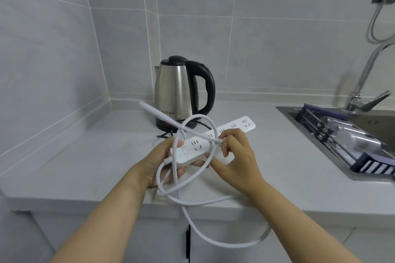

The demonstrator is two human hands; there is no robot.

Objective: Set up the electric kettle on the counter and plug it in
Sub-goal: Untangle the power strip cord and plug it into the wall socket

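Surface [89, 162]: pale, running into a tiled back corner; a sink [363, 119] is set in at its right edge.

Kettle [179, 92]: steel with a black handle, upright on its base near the back corner, its black cord trailing toward me.

Power strip [213, 141]: white, held above the middle of the surface; its far end points toward the sink.

White cable [203, 237]: looped round the strip and drooping over the front edge.

My left hand [162, 162]: fingers closed under the strip's switch end.

My right hand [237, 156]: fingers pinching a strand of cable.

Advice, as I judge it: free the loops one at a time, without yanking, before laying the strip flat beside the kettle.
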